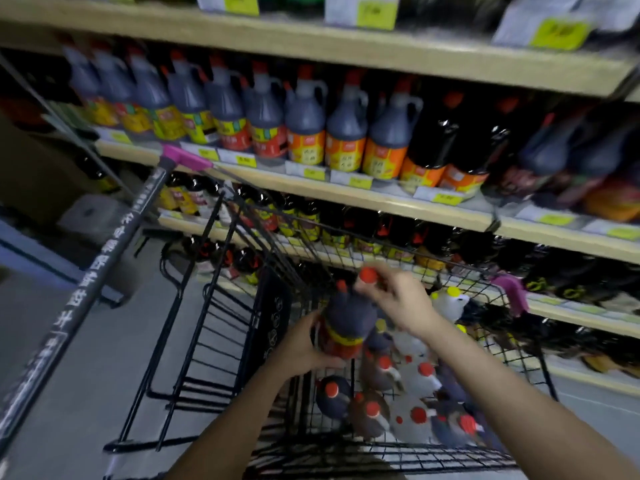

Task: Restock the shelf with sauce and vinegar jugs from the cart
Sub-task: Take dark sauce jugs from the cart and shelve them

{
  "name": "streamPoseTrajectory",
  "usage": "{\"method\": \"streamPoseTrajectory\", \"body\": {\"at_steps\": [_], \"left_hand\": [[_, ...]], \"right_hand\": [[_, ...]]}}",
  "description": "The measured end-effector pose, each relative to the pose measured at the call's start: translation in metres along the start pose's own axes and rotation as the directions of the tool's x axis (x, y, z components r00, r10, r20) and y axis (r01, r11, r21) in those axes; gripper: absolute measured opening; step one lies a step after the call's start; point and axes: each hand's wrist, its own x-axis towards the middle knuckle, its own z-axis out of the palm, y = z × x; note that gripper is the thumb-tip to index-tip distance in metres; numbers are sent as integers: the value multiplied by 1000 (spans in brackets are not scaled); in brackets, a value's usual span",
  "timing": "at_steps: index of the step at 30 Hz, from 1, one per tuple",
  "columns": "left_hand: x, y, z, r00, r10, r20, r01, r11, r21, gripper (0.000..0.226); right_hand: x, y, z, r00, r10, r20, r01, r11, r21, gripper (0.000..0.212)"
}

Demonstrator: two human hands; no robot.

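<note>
above cart (346,244), both hands grip dark red-capped jug (348,323).

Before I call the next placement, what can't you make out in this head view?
- Label text on the held jug: blurred, partly covered by the left hand.
- Its handle: hidden under the right hand.
- Shelf price tags: too blurred to read.
- Cart jug count: jugs overlap, arms cover some.

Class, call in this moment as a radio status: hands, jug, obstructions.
Left hand grips jug low; right hand grips its neck. Jug above cart, not yet shelved. Nothing in the way.
</note>
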Motion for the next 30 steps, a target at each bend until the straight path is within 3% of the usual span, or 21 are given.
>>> {"method": "streamPoseTrajectory", "body": {"at_steps": [4,8,12,15,17,21,24,27,30], "left_hand": [[4,35,7,996,87,-30,-90,990,-107,84],[1,59,10,994,110,-22,-112,975,-190,71],[-6,70,16,995,94,44,-76,951,-300,62],[-6,76,18,994,107,27,-91,934,-346,63],[-4,80,16,992,124,22,-110,938,-330,62],[0,80,19,984,166,57,-148,959,-242,68],[7,71,18,980,166,112,-142,970,-196,76],[16,46,9,983,103,154,-84,989,-121,68],[21,-2,9,975,-15,220,14,1000,4,45]], "right_hand": [[19,-24,-32,984,78,-158,-60,991,118,25],[35,-31,-41,963,171,-210,-128,971,201,22],[21,-30,-40,950,294,-106,-163,756,634,28],[-10,-21,-13,922,381,72,-321,647,692,47],[-21,-16,7,895,427,128,-384,593,708,55],[-26,-14,22,851,525,13,-353,553,754,59],[-31,-3,22,814,581,6,-361,497,789,64],[-39,14,18,782,622,33,-407,471,783,60],[-54,32,21,738,674,38,-420,415,807,52]]}}
